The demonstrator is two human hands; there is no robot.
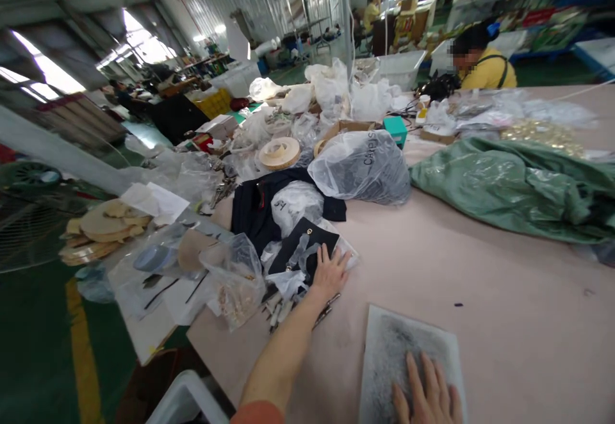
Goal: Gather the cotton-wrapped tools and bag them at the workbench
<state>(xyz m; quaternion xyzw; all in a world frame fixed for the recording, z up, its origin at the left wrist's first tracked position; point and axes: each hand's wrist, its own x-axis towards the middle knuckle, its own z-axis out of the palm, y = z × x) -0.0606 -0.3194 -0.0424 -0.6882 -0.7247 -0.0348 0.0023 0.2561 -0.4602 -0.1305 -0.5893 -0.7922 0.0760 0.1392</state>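
My left hand [331, 271] reaches out with its fingers spread over the near right corner of a dark flat piece [300, 241] that carries small gold-coloured metal fittings. Clear plastic scraps lie on and around that piece. Under my left wrist, several slim pen-like tools [327, 310] lie on the table. My right hand [425, 391] rests flat, fingers apart, on a whitish slab [384, 347] with a dark smudged surface. The lower part of this hand is cut off by the bottom edge.
The pinkish table [509, 289] bears a plastic bag [365, 164] with dark contents, a green sack [509, 184], dark cloth [250, 209] and tape rolls [280, 153]. A post [57, 145] stands left, near a fan [29, 219]. Someone in yellow [490, 68] sits across the table.
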